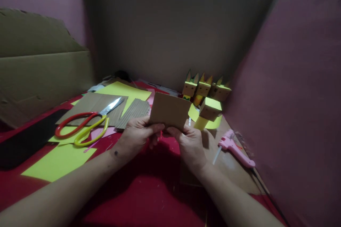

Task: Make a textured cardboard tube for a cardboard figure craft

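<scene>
A small rectangular piece of brown cardboard [169, 110] is held upright above the red table, its flat face toward me. My left hand [141, 131] pinches its lower left corner, thumb across the front. At the lower right corner my right hand [188, 142] grips it the same way. The fingers behind the cardboard are mostly hidden. Left of my hands lie a stack of cut cardboard strips [135, 112] and scissors [102, 113] with one red and one yellow handle. Just beyond my right hand stands a yellow-topped cardboard box figure [210, 108].
A pink glue gun [234, 149] rests on a cardboard sheet [239, 181] at the right, its cord running to the front. Several eared box figures [204, 87] stand behind. Yellow paper [61, 163] lies at left, and a large cardboard panel [42, 74] leans there.
</scene>
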`<state>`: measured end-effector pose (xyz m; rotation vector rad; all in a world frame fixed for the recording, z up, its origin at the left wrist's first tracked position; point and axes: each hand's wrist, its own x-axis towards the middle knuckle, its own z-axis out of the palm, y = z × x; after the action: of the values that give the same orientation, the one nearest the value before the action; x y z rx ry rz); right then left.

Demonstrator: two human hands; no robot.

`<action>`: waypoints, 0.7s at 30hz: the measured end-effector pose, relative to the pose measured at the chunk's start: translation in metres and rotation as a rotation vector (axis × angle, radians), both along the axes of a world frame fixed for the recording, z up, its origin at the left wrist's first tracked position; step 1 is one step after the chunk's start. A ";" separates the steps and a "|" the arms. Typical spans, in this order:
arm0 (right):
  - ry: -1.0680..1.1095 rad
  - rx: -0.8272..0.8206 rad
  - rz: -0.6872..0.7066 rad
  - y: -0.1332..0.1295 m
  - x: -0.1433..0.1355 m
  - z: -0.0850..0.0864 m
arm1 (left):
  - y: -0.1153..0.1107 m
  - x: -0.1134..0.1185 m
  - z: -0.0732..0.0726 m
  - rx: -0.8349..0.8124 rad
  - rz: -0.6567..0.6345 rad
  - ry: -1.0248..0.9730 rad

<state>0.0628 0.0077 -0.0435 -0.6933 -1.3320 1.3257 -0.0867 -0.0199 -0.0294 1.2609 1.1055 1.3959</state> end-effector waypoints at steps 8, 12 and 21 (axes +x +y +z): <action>0.025 -0.054 0.028 0.003 0.000 0.003 | 0.003 0.002 0.001 -0.025 0.003 0.044; -0.044 0.018 0.089 0.002 0.002 0.002 | -0.002 0.000 0.004 -0.011 0.019 0.071; 0.067 -0.034 0.055 -0.001 0.000 0.000 | -0.001 0.006 0.007 0.027 0.016 0.016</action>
<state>0.0625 0.0062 -0.0433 -0.6341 -1.2849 1.4065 -0.0807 -0.0209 -0.0227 1.2867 1.1128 1.4192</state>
